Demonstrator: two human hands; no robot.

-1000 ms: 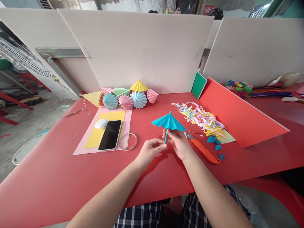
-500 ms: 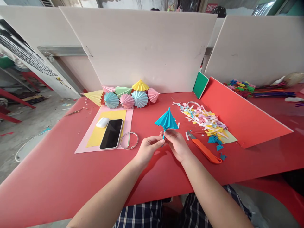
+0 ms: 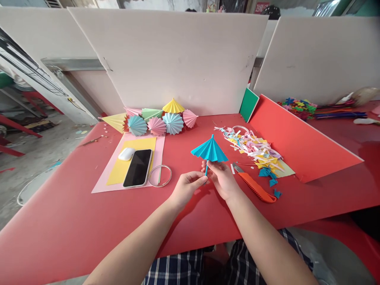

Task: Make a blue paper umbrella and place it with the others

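Observation:
A blue pleated paper umbrella stands upright between my hands, its canopy spread and its thin blue stick pointing down. My left hand is closed, thumb and fingertips pinching the lower end of the stick. Just under the canopy, my right hand has its fingers closed around the upper stick. Right of my hands lies an orange utility knife with its blade toward me and the scraps. Several finished-looking paper umbrellas in pink, blue, green and yellow sit at the back of the table.
Left lie a phone, a white earbud case and a metal ring on pink and yellow paper. Paper strips are heaped at right beside a leaning red board. A white panel walls off the back.
The blue umbrella's canopy has spread wider and flatter. My right hand stays close beneath it, and my left hand still pinches the stick. The view has shifted slightly.

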